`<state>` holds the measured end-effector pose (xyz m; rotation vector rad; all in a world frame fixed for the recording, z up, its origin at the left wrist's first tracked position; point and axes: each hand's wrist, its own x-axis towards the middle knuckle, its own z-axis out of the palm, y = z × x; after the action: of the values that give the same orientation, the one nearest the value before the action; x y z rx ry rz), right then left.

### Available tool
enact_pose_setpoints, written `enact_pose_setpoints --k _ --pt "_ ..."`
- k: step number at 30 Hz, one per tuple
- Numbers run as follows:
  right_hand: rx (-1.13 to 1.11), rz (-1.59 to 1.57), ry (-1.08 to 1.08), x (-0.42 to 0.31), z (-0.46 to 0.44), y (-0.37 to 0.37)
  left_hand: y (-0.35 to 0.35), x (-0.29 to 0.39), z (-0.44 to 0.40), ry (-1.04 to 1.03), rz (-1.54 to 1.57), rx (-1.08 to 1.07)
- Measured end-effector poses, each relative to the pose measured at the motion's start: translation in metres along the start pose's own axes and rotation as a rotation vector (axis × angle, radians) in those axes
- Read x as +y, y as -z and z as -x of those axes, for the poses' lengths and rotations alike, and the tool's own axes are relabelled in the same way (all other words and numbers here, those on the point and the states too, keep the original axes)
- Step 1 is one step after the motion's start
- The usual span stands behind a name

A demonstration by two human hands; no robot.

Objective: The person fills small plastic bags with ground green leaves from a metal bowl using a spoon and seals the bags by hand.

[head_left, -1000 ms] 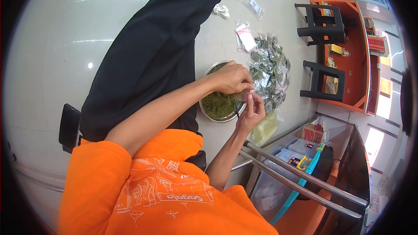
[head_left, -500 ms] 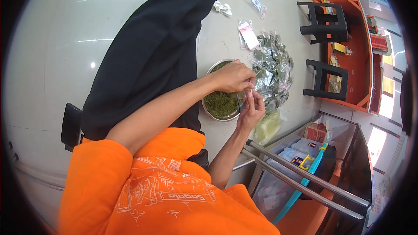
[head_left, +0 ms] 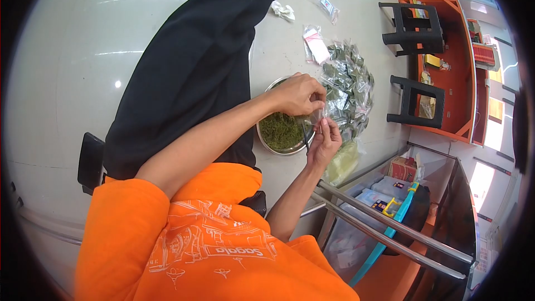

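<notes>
A small clear plastic bag (head_left: 319, 115) is pinched between my two hands, above the right edge of a round metal bowl (head_left: 283, 151). My left hand (head_left: 301, 95) is closed, its fingertips on the bag's upper part, and it covers part of the bowl. Just below, my right hand (head_left: 325, 140) grips the bag's lower edge between thumb and fingers. Fine green shredded plant matter (head_left: 280, 131) lies in the bowl. A thin dark utensil (head_left: 305, 135) leans at the rim beside my right hand; its kind is unclear.
Filled clear packets (head_left: 350, 89) with dark green contents lie heaped right of the bowl. Nearby are a pack with a white card (head_left: 316, 45), crumpled tissue (head_left: 283, 11) and a yellowish plastic bag (head_left: 344, 163). Black stools (head_left: 417, 101) and a metal-railed rack (head_left: 395, 226) stand to the right.
My hands have moved slightly apart, and more of the clear bag shows between them. My left hand's fingers have shifted a little on it.
</notes>
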<state>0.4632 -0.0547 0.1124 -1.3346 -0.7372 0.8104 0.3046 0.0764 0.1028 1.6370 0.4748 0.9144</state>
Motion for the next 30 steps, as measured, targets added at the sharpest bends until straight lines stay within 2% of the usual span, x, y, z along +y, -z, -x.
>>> enact_pose_setpoints --k 2,4,7,8,9,10,11,13,14,16,17,19,21,22,23,24,25,26,27,29,30 --pt "-0.018 0.038 0.005 0.001 0.000 0.002 -0.001 0.000 -0.001 -0.016 -0.030 -0.002" --pt "-0.036 0.076 0.010 0.000 0.000 0.003 -0.006 -0.002 0.000 0.045 -0.211 -0.052" --pt "-0.065 0.090 0.012 -0.010 -0.007 0.005 -0.013 -0.010 0.000 -0.004 -0.153 -0.031" --pt "-0.032 0.087 0.035 -0.013 -0.013 0.010 -0.015 -0.011 -0.001 -0.003 -0.155 -0.026" --pt "0.001 0.083 0.058 -0.017 -0.020 0.015 -0.018 -0.011 -0.002 -0.021 -0.137 0.088" --pt "0.125 0.023 0.047 -0.022 -0.029 0.022 -0.019 -0.011 -0.001 -0.039 -0.118 0.202" --pt "0.122 0.023 0.045 -0.025 -0.042 0.037 -0.016 -0.012 -0.003 -0.038 -0.118 0.204" --pt "0.396 -0.068 0.002 -0.017 -0.070 0.077 -0.008 -0.015 -0.009 0.000 -0.003 0.334" --pt "0.397 -0.066 0.007 -0.005 -0.078 0.095 -0.006 -0.015 -0.013 0.063 0.062 0.375" --pt "0.512 0.275 -0.150 0.017 -0.094 0.119 -0.002 -0.014 -0.017 0.108 0.091 0.419" --pt "0.495 0.273 -0.152 0.022 -0.100 0.118 0.004 -0.016 -0.017 0.161 0.111 0.471" --pt "0.382 0.535 -0.063 0.037 -0.100 0.117 0.009 -0.018 -0.016 0.188 0.083 0.527" --pt "0.189 0.611 0.010 0.029 -0.107 0.079 0.009 -0.016 -0.015 0.250 0.194 0.530" --pt "0.112 0.647 0.034 0.024 -0.114 0.054 0.007 -0.016 -0.016 0.247 0.152 0.558" --pt "-0.018 0.696 0.085 0.025 -0.130 0.040 0.004 -0.017 -0.016 0.246 0.157 0.544" --pt "-0.039 0.876 0.165 0.019 -0.137 0.010 0.004 -0.019 -0.014 0.251 0.105 0.489" --pt "-0.109 0.906 0.180 0.026 -0.157 -0.005 0.005 -0.020 -0.013 0.254 0.051 0.440" --pt "-0.169 0.983 0.343 0.036 -0.175 -0.019 0.004 -0.018 -0.012 0.277 0.035 0.428" --pt "-0.177 0.980 0.348 0.045 -0.187 -0.030 0.004 -0.017 -0.011 0.276 0.033 0.437" --pt "-0.181 1.288 0.579 0.069 -0.209 -0.052 0.005 -0.016 -0.009 0.282 0.058 0.386" --pt "-0.236 1.340 0.758 0.090 -0.229 -0.044 0.002 -0.020 -0.009 0.258 0.058 0.414"
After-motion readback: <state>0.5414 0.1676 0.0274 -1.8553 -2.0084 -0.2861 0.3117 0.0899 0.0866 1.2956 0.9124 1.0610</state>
